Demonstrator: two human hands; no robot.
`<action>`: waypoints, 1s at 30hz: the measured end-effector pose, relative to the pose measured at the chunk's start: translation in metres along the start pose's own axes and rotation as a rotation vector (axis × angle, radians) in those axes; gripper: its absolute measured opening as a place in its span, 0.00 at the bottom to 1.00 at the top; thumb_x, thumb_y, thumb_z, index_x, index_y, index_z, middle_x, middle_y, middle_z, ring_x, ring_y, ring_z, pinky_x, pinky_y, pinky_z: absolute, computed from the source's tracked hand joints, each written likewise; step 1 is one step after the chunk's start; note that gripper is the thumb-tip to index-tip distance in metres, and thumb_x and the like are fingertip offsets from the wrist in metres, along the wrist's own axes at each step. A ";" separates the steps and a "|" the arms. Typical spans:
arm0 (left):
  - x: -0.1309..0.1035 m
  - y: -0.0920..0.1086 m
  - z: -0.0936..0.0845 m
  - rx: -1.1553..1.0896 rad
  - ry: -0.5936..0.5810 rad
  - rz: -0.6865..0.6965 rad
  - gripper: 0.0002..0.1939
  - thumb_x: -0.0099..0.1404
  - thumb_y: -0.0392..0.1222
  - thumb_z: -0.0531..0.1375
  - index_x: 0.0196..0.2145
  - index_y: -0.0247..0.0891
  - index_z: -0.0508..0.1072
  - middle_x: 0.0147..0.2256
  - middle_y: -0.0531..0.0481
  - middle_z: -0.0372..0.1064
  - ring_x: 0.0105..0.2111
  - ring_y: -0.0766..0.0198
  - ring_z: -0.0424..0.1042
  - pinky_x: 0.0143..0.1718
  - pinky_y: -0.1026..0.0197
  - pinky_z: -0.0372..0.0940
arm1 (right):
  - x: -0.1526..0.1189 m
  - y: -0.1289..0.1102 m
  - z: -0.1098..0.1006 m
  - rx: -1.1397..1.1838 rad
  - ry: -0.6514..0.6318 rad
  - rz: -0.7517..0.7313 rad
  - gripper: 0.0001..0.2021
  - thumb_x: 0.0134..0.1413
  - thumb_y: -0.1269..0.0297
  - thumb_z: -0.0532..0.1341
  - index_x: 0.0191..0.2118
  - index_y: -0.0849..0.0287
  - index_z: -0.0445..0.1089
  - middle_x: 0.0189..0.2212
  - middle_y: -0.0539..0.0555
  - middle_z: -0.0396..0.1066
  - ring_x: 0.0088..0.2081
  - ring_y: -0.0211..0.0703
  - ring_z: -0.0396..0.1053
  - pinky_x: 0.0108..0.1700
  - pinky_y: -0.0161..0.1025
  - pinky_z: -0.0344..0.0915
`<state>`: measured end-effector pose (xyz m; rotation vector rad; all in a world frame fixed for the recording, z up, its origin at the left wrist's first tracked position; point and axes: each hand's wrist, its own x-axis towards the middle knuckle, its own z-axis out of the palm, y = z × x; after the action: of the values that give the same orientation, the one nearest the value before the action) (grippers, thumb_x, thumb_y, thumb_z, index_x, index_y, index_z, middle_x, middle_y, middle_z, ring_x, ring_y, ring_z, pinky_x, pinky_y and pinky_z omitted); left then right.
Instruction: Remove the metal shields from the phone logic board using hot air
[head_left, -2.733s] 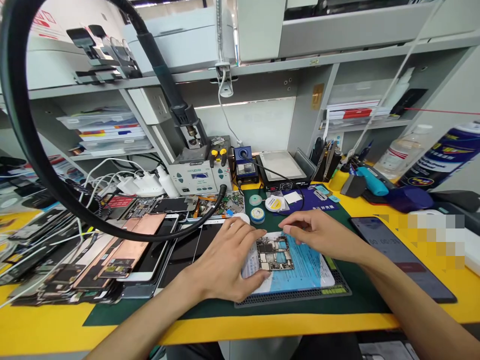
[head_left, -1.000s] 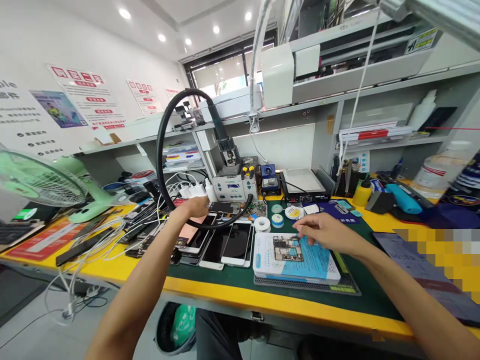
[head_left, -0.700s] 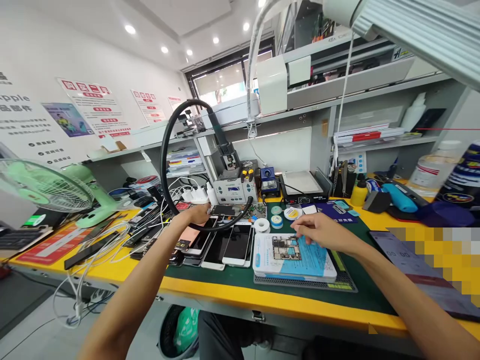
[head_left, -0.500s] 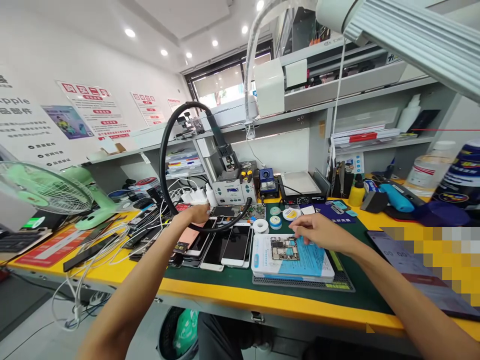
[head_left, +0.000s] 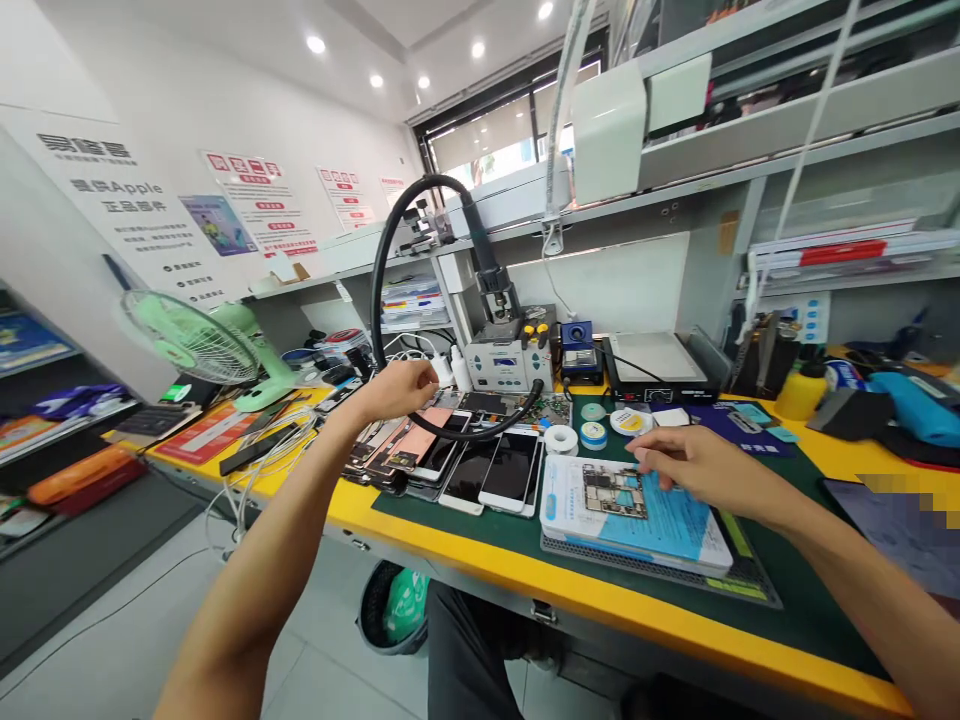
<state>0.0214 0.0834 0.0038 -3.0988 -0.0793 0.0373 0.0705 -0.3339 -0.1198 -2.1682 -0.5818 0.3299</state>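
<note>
My left hand (head_left: 405, 388) hovers over the left-hand phone parts, close to the white power adapters (head_left: 435, 369). Its fingers are curled together; anything in them is hidden. Beneath it lie several phone screens (head_left: 424, 428), one with a copper-coloured back. My right hand (head_left: 686, 462) is at the far right edge of a phone circuit board (head_left: 615, 490), thumb and forefinger close together. Whether something thin is between them I cannot make out. The board rests on a white and blue box (head_left: 675, 530). A white-fronted phone (head_left: 510, 472) lies left of the box.
A black hose (head_left: 379, 270) arches from the soldering station (head_left: 499, 365) over the phones. Solder spools (head_left: 561, 439) stand behind the box. Behind are a flat heating plate (head_left: 660, 358) and a yellow bottle (head_left: 801, 393). A green fan (head_left: 191, 335) stands left, near tangled white cables (head_left: 292, 440).
The view has turned left, so the bench appears shifted right. My left hand has risen and moved left from the phone screens. My right hand stays by the board's far right edge.
</note>
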 end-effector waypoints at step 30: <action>-0.051 -0.043 0.074 0.123 0.028 -0.399 0.20 0.71 0.51 0.61 0.54 0.36 0.71 0.53 0.42 0.70 0.50 0.54 0.73 0.51 0.46 0.71 | 0.004 0.004 0.001 0.014 0.038 0.004 0.22 0.58 0.49 0.61 0.47 0.63 0.77 0.30 0.61 0.80 0.26 0.49 0.73 0.20 0.39 0.62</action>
<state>-0.0332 0.1265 -0.0672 -2.8983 -0.6617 -0.0138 0.0745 -0.3331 -0.1236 -2.1573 -0.5524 0.2931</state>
